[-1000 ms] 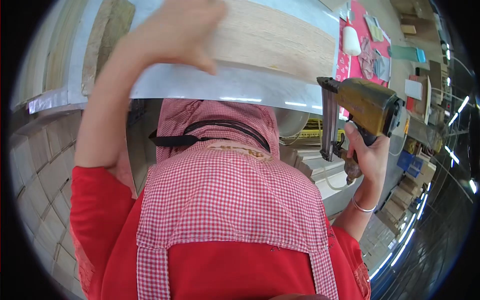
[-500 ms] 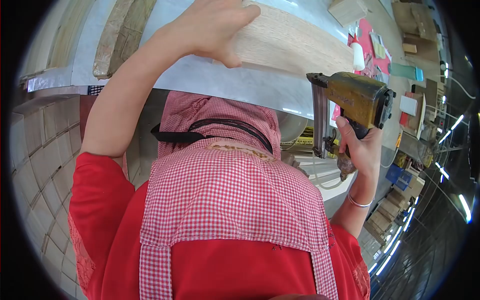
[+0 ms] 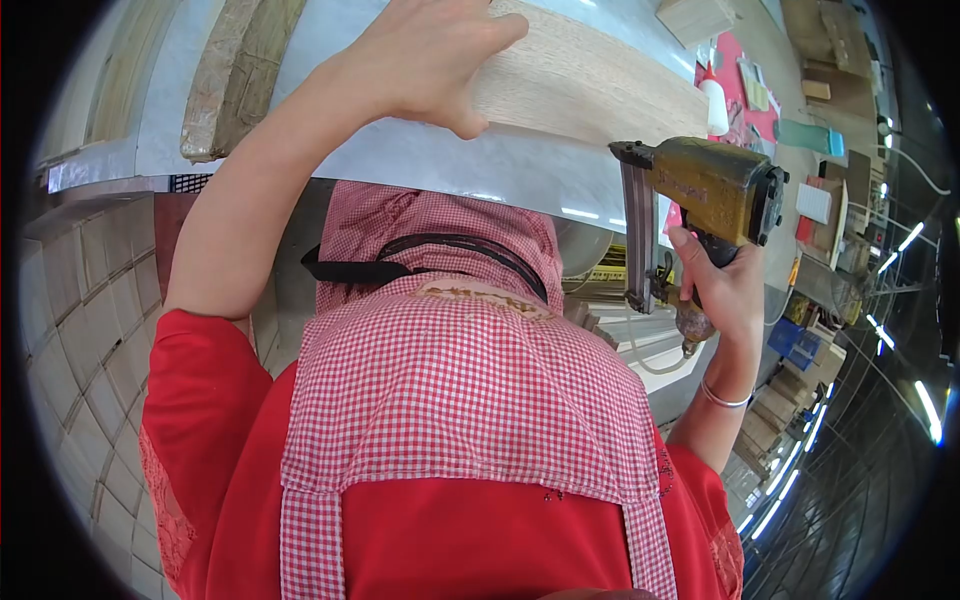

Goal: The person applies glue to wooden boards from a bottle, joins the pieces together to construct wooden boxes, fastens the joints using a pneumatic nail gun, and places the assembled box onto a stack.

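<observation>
My left hand (image 3: 435, 65) grips the left end of a pale wooden board (image 3: 590, 85) at the table's near side, thumb on the near face; the far fingers are cut off by the top of the view. In my right hand (image 3: 725, 285) is a yellow-brown pneumatic nail gun (image 3: 710, 190), my fingers closed around its black handle. Its dark nose points left, at the board's lower right edge; whether it touches the wood I cannot tell. A pale hose loops beneath the gun.
A rough wooden block (image 3: 240, 80) lies on the grey-white table (image 3: 330, 150) at left. A smaller wood block (image 3: 698, 18), a white bottle (image 3: 715, 108) and a pink mat (image 3: 735, 65) are at the far right. Stacked pale blocks (image 3: 85, 350) stand lower left.
The nail gun has risen slightly, its nose moving a little up and left toward the board's edge. My left hand and the board have hardly shifted.
</observation>
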A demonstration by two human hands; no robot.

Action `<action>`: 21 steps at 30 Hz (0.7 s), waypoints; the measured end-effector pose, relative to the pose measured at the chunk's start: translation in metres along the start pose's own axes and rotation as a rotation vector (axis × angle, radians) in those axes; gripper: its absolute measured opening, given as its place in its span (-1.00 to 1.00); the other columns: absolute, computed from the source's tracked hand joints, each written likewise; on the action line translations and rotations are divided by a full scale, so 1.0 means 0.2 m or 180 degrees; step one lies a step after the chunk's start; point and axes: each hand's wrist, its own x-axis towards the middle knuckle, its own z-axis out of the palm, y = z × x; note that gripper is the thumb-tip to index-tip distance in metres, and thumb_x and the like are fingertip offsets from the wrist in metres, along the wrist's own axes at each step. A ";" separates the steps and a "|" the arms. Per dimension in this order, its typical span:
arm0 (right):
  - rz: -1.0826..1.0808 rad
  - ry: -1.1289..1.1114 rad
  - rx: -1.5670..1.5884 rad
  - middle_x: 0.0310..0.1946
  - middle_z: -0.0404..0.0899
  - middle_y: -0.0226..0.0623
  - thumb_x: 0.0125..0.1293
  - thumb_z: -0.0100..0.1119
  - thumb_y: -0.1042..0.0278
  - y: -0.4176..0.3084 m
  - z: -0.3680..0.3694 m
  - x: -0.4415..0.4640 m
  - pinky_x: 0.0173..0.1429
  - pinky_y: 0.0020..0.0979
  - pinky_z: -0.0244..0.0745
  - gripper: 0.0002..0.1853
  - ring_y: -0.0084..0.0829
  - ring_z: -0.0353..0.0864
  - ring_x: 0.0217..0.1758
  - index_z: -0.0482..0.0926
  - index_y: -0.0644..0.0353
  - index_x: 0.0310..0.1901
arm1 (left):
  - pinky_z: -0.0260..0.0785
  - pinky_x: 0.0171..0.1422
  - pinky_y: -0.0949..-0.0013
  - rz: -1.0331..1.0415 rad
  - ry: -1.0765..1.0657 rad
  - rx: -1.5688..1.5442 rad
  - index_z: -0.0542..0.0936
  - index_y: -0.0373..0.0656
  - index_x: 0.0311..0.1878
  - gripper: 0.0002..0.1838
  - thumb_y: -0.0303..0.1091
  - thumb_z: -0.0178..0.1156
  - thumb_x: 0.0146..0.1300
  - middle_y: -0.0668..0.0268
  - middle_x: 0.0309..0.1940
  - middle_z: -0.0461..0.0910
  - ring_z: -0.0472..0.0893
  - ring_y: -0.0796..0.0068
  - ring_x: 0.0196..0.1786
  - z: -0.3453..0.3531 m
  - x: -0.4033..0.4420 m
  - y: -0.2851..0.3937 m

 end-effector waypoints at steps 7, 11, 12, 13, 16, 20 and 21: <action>-0.0164 -0.0010 -0.0615 -0.59 0.51 -0.48 0.28 0.41 0.28 -0.09 0.04 -0.03 -0.62 -0.55 0.26 -0.73 -0.67 0.38 -0.68 0.63 0.34 -0.19 | 0.19 0.34 -0.19 0.1051 0.1985 0.0331 0.53 -0.33 -0.08 -0.32 -0.09 0.51 -0.25 -0.32 0.18 0.37 0.34 -0.23 0.31 0.22 -0.09 -0.19; -0.0292 -0.0026 -0.0052 -0.56 0.53 -0.47 0.28 0.42 0.26 -0.14 0.11 -0.06 -0.60 -0.55 0.28 -0.72 -0.67 0.41 -0.65 0.63 0.33 -0.21 | 0.14 0.41 -0.20 -0.0017 -0.0404 -0.0326 0.51 -0.35 -0.08 -0.32 -0.12 0.51 -0.24 -0.39 0.24 0.31 0.28 -0.29 0.37 -0.04 -0.08 -0.10; -0.0356 -0.0127 -0.0040 -0.55 0.54 -0.46 0.27 0.42 0.26 -0.16 0.14 -0.05 -0.59 -0.55 0.28 -0.72 -0.67 0.42 -0.65 0.64 0.33 -0.21 | 0.15 0.40 -0.18 0.0066 -0.0390 -0.0383 0.51 -0.34 -0.09 -0.33 -0.12 0.51 -0.24 -0.39 0.23 0.31 0.29 -0.28 0.36 -0.03 -0.07 -0.12; -0.0422 -0.0222 -0.0031 -0.54 0.54 -0.46 0.27 0.43 0.25 -0.19 0.17 -0.05 -0.59 -0.56 0.29 -0.72 -0.67 0.43 -0.64 0.64 0.33 -0.20 | 0.16 0.40 -0.16 0.0152 -0.0370 -0.0440 0.51 -0.34 -0.10 -0.34 -0.12 0.51 -0.24 -0.38 0.22 0.32 0.30 -0.27 0.35 -0.01 -0.06 -0.14; -0.0658 -0.0392 0.0010 -0.52 0.56 -0.45 0.27 0.43 0.25 -0.22 0.26 -0.03 -0.57 -0.56 0.30 -0.71 -0.67 0.44 -0.62 0.64 0.34 -0.20 | 0.18 0.38 -0.12 0.0240 -0.0313 -0.0541 0.51 -0.33 -0.12 -0.36 -0.12 0.50 -0.24 -0.37 0.21 0.33 0.32 -0.26 0.32 -0.01 -0.07 -0.16; -0.1024 -0.0542 0.0117 -0.50 0.57 -0.45 0.26 0.44 0.26 -0.24 0.33 0.02 -0.56 -0.56 0.32 -0.71 -0.66 0.45 -0.61 0.65 0.34 -0.19 | 0.20 0.34 -0.07 0.0286 -0.0276 -0.0666 0.52 -0.32 -0.14 -0.37 -0.12 0.49 -0.25 -0.34 0.17 0.34 0.35 -0.22 0.28 -0.03 -0.07 -0.18; -0.1068 -0.0554 0.0120 -0.50 0.57 -0.45 0.26 0.44 0.26 -0.25 0.34 0.02 -0.56 -0.55 0.32 -0.71 -0.66 0.45 -0.61 0.64 0.34 -0.19 | 0.20 0.32 -0.06 0.0306 -0.0283 -0.0718 0.52 -0.32 -0.14 -0.37 -0.11 0.49 -0.25 -0.33 0.16 0.35 0.35 -0.21 0.27 -0.02 -0.07 -0.18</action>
